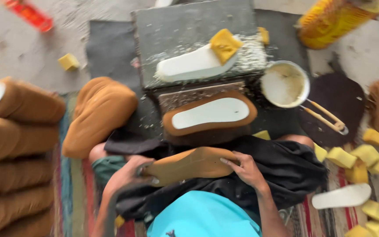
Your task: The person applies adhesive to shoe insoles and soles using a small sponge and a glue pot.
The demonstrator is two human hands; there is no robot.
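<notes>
**A:** What have the hands got from where you're watching?

**B:** I see both on a tan sole piece point(189, 164) lying across the lap, over a black cloth point(286, 171). The left hand point(126, 177) has its grip closed round the heel end; the right hand point(246, 169) clamps the toe end, fingers curled over the edge.

**A:** And the surface in front?

**B:** A grey slab point(189, 30) serves as the counter, littered with pale crumbs. On it lies a white insole point(189, 66) with a yellow sponge block point(223, 44) resting on its front end. Just nearer me, on a lower block, sits a brown sole with a white insole set in it point(210, 114). To the right of that, a round bowl of pale paste point(284, 84), with a stick-handled tool point(327, 116) lying against its rim.

**A:** The room?

**B:** It's floor work. Bare concrete floor point(14, 48) at the back, a striped mat point(73, 188) under the knees. Brown soft pieces are stacked at the far left point(14, 145), another one point(97, 114) just beside the counter. More yellow sponge blocks point(365, 158) are scattered at right, with a loose white insole point(342, 196) among them. The picture is blurred, so finer detail I can't tell.
</notes>
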